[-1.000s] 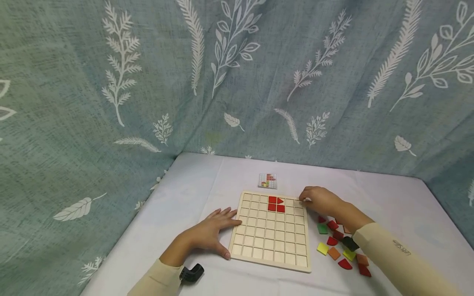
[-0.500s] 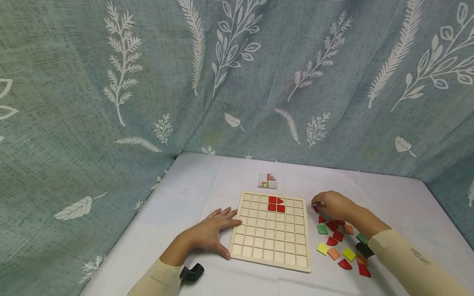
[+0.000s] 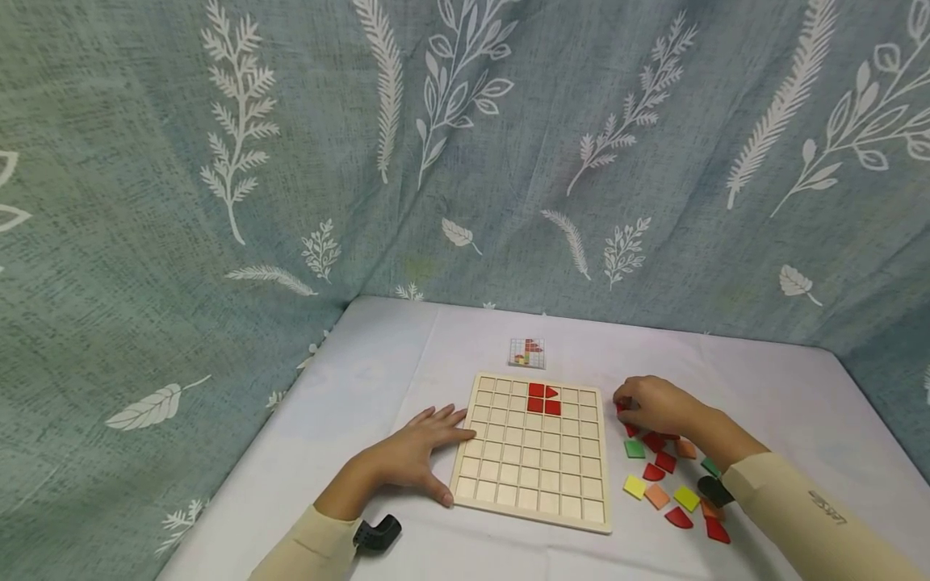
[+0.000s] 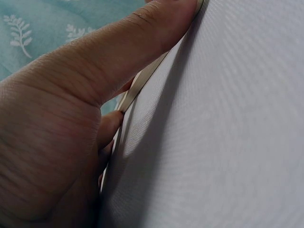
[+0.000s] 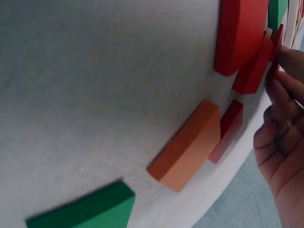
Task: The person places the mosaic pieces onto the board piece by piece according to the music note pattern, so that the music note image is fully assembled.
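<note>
In the left wrist view, the thumb of my left hand lies along the edge of the board, its tip towards one o'clock. I judge that a light, steady press serves best here, since a hard push could skid the board.

In the right wrist view, the thumb and finger of my right hand pinch a red tile at two o'clock (lifted or not, I cannot tell). Gripping it by opposite edges and raising it straight up should spare its neighbours. An orange tile rests between four and five o'clock.

In the head view, my left hand is spread wide at the board's nine o'clock edge, gripping nothing; my right, fingertips drawn narrow, works off the board at two o'clock. The loose tiles spread around three to four o'clock. Four red pieces sit in cells near twelve, and a picture card lies just beyond. My right sleeve carries dark lettering, too blurred to read; I can make out no brand anywhere.
</note>
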Demonstrator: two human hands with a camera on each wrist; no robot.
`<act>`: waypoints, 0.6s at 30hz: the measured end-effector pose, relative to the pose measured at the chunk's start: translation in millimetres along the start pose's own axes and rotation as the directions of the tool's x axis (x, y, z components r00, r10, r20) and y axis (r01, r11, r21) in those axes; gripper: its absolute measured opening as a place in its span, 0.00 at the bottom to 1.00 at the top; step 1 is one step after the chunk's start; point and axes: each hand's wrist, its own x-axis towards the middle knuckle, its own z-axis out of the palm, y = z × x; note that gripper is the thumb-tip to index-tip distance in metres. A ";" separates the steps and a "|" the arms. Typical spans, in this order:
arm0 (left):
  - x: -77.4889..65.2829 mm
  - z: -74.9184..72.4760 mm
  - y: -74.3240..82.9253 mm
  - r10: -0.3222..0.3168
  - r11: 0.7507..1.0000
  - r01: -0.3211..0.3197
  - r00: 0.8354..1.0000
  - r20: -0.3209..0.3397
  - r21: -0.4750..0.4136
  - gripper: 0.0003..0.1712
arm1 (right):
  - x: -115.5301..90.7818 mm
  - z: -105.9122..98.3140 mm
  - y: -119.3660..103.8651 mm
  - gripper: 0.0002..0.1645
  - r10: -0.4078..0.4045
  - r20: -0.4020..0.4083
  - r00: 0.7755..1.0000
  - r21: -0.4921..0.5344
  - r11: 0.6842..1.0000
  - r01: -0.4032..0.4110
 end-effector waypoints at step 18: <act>0.2 1.0 -1.4 0.006 1.000 -0.006 1.000 0.003 0.006 0.65 | 9.2 -7.5 -12.5 0.16 -0.093 -0.030 0.995 -0.002 0.996 0.093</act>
